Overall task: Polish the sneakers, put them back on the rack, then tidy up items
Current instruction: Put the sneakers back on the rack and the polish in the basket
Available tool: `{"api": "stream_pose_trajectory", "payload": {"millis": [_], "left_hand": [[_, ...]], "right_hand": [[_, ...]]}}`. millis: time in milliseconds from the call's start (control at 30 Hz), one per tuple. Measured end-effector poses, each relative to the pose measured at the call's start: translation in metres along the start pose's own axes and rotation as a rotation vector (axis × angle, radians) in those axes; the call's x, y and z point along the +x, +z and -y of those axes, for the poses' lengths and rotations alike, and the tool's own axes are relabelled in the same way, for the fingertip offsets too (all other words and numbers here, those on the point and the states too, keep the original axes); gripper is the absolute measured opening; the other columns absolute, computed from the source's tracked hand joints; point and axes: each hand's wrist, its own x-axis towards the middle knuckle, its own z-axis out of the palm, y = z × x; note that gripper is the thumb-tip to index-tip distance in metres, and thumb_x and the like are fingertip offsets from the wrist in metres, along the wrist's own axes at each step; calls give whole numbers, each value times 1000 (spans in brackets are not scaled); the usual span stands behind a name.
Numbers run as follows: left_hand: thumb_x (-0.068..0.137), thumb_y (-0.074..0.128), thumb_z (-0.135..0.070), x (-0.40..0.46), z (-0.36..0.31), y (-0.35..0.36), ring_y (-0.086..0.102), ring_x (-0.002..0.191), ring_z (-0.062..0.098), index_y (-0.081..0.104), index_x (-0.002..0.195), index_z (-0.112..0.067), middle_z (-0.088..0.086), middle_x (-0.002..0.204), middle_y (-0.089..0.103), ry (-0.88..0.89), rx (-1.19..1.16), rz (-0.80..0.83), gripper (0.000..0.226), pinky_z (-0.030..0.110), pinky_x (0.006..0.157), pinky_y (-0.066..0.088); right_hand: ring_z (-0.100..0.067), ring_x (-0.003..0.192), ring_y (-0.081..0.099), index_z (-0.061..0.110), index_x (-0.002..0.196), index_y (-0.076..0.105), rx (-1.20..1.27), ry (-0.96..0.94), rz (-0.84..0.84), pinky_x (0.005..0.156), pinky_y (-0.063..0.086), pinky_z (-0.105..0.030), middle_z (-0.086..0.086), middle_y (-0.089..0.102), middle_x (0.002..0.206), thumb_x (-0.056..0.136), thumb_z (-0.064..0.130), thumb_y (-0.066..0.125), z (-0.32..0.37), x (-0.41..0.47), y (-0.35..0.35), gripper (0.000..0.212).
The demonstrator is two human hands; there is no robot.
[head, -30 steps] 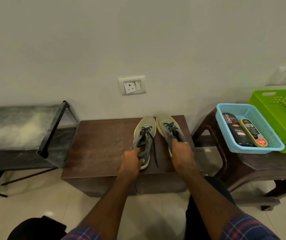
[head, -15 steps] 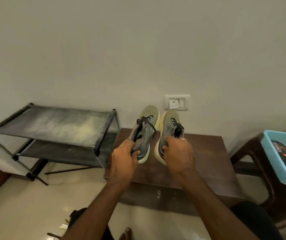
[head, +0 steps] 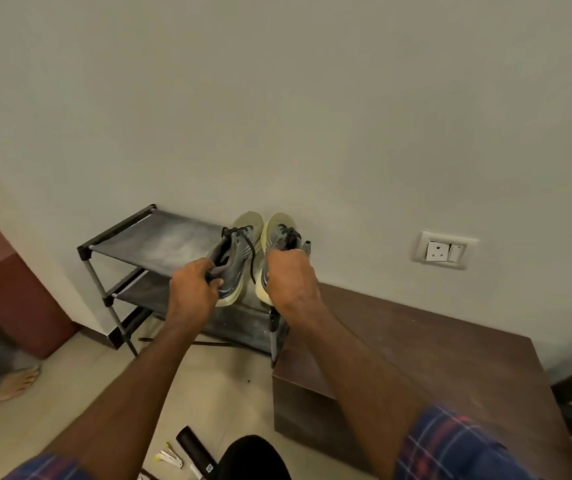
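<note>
I hold a pair of grey-and-pale-green sneakers in the air, toes pointing at the wall. My left hand (head: 192,289) grips the heel of the left sneaker (head: 239,251). My right hand (head: 289,277) grips the heel of the right sneaker (head: 275,237). Both shoes hang over the right end of the black two-shelf shoe rack (head: 149,242), just above its top shelf. The rack's shelves look bare and dusty.
A low brown wooden table (head: 433,355) stands right of the rack. A wall socket (head: 444,250) sits above it. On the floor near my knees lie a dark tube-shaped object (head: 194,450) and small white items (head: 170,457). Another person's bare foot (head: 18,382) rests at left.
I lifted both sneakers off the brown table and carried them left to the rack's right end. The view swung left, so the baskets went out of sight.
</note>
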Motion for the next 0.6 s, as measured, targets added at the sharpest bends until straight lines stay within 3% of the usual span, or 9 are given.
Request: {"api": "stream_pose_trajectory", "payload": {"millis": [100, 233, 367, 500, 600], "left_hand": [[84, 73, -3, 17, 13, 11, 59, 77, 15, 68, 93, -8, 1, 86, 62, -40, -24, 16, 12, 21, 68, 44], [84, 73, -2, 33, 27, 30, 58, 76, 14, 69, 95, -7, 3, 87, 63, -74, -27, 23, 13, 19, 67, 44], [83, 71, 1, 42, 36, 40, 66, 85, 23, 65, 99, -9, 8, 93, 67, -96, -77, 61, 19, 26, 72, 52], [82, 69, 5, 36, 33, 24, 66, 91, 25, 60, 123, -10, 11, 104, 68, 14, -48, 86, 45, 33, 82, 55], [86, 63, -4, 29, 10, 14, 64, 78, 22, 61, 115, -15, 10, 94, 69, 151, -26, -42, 31, 34, 72, 57]], "right_hand": [[-35, 100, 60, 3, 104, 66, -12, 8, 16, 69, 43, -37, -19, 68, 101, 92, 2, 54, 12, 26, 22, 17], [-38, 104, 59, 4, 103, 64, -39, -19, 39, 80, 50, -41, -19, 67, 106, 90, 2, 55, 20, 49, 48, 16], [-36, 108, 54, 7, 110, 61, -62, -62, 67, 85, 49, -44, -17, 65, 110, 93, 3, 53, 29, 56, 67, 19], [-31, 101, 55, 9, 105, 64, 26, -74, 35, 81, 48, -43, -13, 66, 101, 98, 25, 55, 28, 55, 75, 19], [-30, 90, 57, 9, 98, 67, 76, -116, -23, 73, 44, -40, -12, 65, 91, 101, 33, 47, 10, 37, 62, 31]]}}
